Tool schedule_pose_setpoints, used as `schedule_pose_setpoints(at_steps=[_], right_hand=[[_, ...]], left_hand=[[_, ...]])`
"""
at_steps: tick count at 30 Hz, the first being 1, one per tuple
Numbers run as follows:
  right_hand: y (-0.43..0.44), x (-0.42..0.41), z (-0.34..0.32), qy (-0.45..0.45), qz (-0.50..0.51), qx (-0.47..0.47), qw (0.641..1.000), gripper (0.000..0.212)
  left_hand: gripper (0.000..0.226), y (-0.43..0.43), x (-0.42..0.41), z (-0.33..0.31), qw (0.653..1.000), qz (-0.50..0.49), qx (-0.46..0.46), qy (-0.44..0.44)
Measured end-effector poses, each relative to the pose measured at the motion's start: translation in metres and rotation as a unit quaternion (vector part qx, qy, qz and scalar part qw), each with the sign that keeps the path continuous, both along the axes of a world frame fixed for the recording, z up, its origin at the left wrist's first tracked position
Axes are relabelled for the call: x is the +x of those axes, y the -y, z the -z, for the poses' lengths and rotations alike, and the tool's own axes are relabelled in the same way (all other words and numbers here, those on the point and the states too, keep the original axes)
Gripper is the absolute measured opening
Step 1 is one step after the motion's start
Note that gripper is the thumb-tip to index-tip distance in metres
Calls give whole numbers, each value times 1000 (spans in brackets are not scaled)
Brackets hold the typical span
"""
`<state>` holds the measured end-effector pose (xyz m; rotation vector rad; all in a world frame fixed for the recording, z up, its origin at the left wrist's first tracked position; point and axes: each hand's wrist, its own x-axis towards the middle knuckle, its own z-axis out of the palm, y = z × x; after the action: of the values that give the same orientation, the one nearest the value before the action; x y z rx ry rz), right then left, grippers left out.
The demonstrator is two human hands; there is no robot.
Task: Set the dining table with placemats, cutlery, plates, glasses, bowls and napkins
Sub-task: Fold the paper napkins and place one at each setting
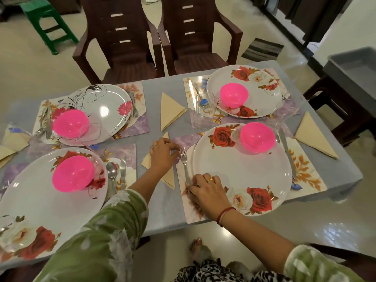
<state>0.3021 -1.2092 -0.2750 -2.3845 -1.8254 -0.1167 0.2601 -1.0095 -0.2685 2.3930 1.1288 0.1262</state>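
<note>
A grey table [166, 216] fills the frame, set with four place settings. At lower centre a fork [184, 165] lies on a placemat [193, 212], between a flowered plate [244, 171] holding a pink bowl [257, 136] and a folded beige napkin [169, 179]. The left hand [162, 155] rests on the napkin with bent fingers at the fork's prongs, grip unclear; the right hand [205, 188] pinches the fork's handle with curled fingers.

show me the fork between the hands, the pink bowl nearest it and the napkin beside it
fork [185, 167], head view, middle of handle
pink bowl [257, 136], head view, inner wall
napkin [169, 179], head view, lower corner
</note>
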Motion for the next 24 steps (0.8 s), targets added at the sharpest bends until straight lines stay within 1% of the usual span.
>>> schedule_pose_setpoints(at_steps=[6, 9, 12, 14, 15, 17, 19, 21, 22, 24], right_hand=[[2, 3, 3, -14, 11, -3, 1000, 16], [3, 5, 0, -21, -2, 23, 1000, 19], [7, 9, -16, -63, -4, 82, 995, 29], [15, 22, -30, -117, 35, 137, 983, 35], [21, 34, -36, -156, 65, 168, 971, 35], [39, 70, -45, -225, 140, 227, 937, 34], [64, 114, -47, -246, 219, 274, 904, 31], [95, 158, -42, -249, 287, 286, 879, 26], [109, 177, -36, -253, 312, 275, 873, 24], [130, 208, -26, -268, 341, 227, 872, 20]], left_hand=[[20, 5, 1, -1, 1000, -18, -1, 3], [23, 5, 1, -4, 1000, -20, -6, 10], [26, 9, 5, -13, 997, -34, 14, 72], [26, 18, 11, -24, 990, -36, 39, 129], [25, 25, 15, -30, 986, -34, 49, 154], [25, 43, 27, -42, 978, -21, 56, 198], [27, 65, 44, -47, 974, 10, 61, 217], [27, 90, 66, -47, 972, 40, 68, 223], [26, 102, 78, -47, 970, 46, 64, 228], [23, 125, 103, -45, 968, 55, 41, 242]])
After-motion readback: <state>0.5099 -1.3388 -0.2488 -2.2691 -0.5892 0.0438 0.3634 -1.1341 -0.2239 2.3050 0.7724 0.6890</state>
